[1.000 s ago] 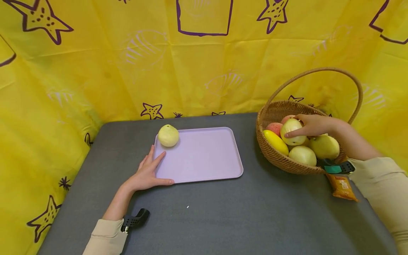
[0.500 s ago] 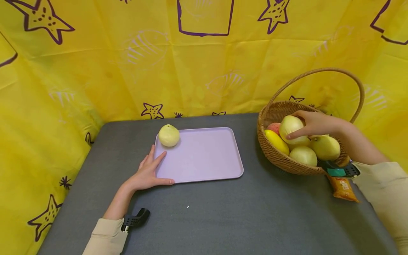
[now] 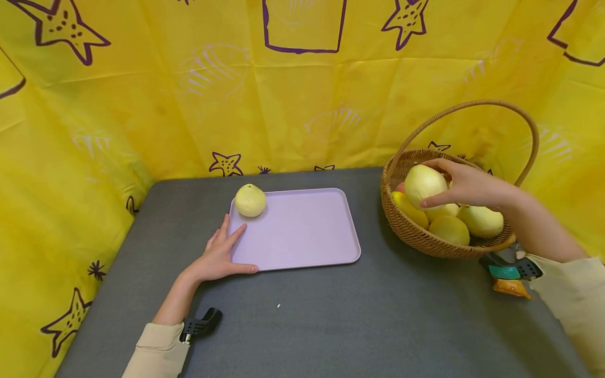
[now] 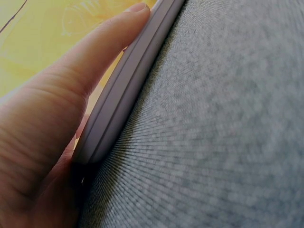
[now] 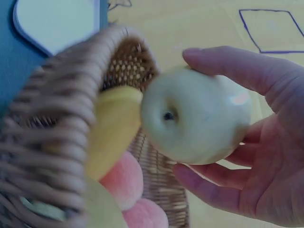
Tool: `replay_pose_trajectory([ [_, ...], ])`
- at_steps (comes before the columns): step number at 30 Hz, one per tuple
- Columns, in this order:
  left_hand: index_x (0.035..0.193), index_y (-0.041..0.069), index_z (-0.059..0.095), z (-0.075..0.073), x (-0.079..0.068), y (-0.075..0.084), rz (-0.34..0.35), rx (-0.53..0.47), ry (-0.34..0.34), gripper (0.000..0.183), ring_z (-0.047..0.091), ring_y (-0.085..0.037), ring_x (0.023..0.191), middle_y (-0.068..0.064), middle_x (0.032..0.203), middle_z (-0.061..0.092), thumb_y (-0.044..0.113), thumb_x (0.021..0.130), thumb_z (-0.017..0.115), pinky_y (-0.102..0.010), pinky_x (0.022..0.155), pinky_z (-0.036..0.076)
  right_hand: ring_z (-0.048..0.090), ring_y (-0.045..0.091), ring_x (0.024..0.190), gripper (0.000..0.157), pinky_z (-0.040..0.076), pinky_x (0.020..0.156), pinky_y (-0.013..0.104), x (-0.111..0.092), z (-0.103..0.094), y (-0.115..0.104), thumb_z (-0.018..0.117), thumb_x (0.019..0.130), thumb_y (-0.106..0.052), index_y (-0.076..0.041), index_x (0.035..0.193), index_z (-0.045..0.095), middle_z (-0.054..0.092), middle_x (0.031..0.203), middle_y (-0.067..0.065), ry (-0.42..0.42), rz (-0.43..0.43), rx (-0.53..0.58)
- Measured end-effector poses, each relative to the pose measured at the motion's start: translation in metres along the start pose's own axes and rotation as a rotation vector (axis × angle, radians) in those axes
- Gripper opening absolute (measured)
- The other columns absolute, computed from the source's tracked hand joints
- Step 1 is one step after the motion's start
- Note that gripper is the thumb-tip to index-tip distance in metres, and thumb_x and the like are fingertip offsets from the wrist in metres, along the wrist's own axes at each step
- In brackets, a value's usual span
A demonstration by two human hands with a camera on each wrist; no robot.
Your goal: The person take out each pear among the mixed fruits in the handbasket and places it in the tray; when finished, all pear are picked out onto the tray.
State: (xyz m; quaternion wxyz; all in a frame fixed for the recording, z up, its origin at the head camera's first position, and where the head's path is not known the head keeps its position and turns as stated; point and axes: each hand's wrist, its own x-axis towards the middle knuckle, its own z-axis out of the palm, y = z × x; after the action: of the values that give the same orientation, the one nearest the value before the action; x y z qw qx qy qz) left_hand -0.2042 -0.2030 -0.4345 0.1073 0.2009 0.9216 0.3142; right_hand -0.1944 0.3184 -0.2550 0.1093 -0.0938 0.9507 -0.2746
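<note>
My right hand (image 3: 451, 184) grips a round, pale yellow-green fruit (image 3: 424, 184) over the wicker basket (image 3: 408, 236). In the right wrist view, thumb and fingers are curled about this fruit (image 5: 190, 118), and a dark dimple shows at its end. Below it in the basket are an elongated yellow fruit (image 3: 408, 210), pink peaches (image 5: 124, 180) and several pale round fruits (image 3: 449, 230). My left hand (image 3: 215, 260) rests with spread fingers at the left end of a lilac tray (image 3: 302, 231), thumb along its front edge. One pale fruit (image 3: 250, 200) sits on the tray's back left corner.
The basket's tall arched handle (image 3: 493, 102) rises behind my right hand. An orange packet (image 3: 512, 287) lies on the grey table (image 3: 331, 325), partly hidden by the right wrist strap. A yellow patterned curtain (image 3: 293, 115) closes off the back and sides.
My right hand has lifted the pale fruit up and to the left, off the other fruits in the basket. The left hand and the tray have not moved.
</note>
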Motion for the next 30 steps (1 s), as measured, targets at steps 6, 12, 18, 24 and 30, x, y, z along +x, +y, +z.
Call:
replay_pose_trajectory([
  [6,0.155,0.006,0.024,0.001,0.000,-0.001,-0.004,0.004,0.003,0.110,-0.005,-0.056,0.140,-0.024,0.157,-0.020,0.053,0.073,0.080,-0.069,0.106,-0.002,0.055,0.029,0.101,0.082,0.050,0.075,0.040,-0.006,0.008,-0.007,0.077,0.085,-0.024,-0.012,0.149,0.027,0.048,0.128,0.017,-0.006,-0.007,0.155],
  [12,0.154,0.006,0.024,0.001,0.000,0.000,0.003,0.001,0.003,0.110,-0.005,-0.055,0.140,-0.024,0.158,-0.020,0.054,0.073,0.080,-0.068,0.106,-0.002,0.056,0.032,0.108,0.082,0.052,0.077,0.042,-0.012,0.017,-0.014,0.074,0.087,-0.019,-0.014,0.151,0.023,0.046,0.133,0.016,-0.026,-0.031,0.274],
  [18,0.154,0.006,0.025,0.000,0.000,0.001,0.008,-0.006,0.007,0.109,-0.004,-0.056,0.139,-0.024,0.158,-0.019,0.052,0.072,0.081,-0.069,0.106,-0.002,0.046,0.044,0.124,0.082,0.049,0.080,0.044,-0.015,0.023,-0.025,0.074,0.087,-0.019,-0.019,0.152,0.024,0.041,0.138,0.014,-0.025,-0.053,0.298],
  [24,0.154,0.006,0.025,-0.001,0.000,0.001,0.006,-0.003,0.008,0.109,-0.004,-0.056,0.140,-0.024,0.158,-0.019,0.052,0.072,0.081,-0.068,0.106,-0.002,0.049,0.032,0.120,0.081,0.049,0.082,0.036,-0.010,0.036,-0.038,0.074,0.087,-0.018,-0.018,0.152,0.025,0.040,0.141,0.013,0.045,-0.053,0.416],
  [30,0.154,0.006,0.025,0.000,-0.001,0.001,0.005,-0.005,0.009,0.109,-0.005,-0.055,0.140,-0.024,0.158,-0.019,0.052,0.072,0.081,-0.068,0.107,-0.002,0.055,0.018,0.108,0.074,0.047,0.086,0.022,-0.003,0.051,-0.051,0.069,0.090,-0.013,-0.009,0.152,0.028,0.051,0.131,0.013,0.086,-0.101,0.592],
])
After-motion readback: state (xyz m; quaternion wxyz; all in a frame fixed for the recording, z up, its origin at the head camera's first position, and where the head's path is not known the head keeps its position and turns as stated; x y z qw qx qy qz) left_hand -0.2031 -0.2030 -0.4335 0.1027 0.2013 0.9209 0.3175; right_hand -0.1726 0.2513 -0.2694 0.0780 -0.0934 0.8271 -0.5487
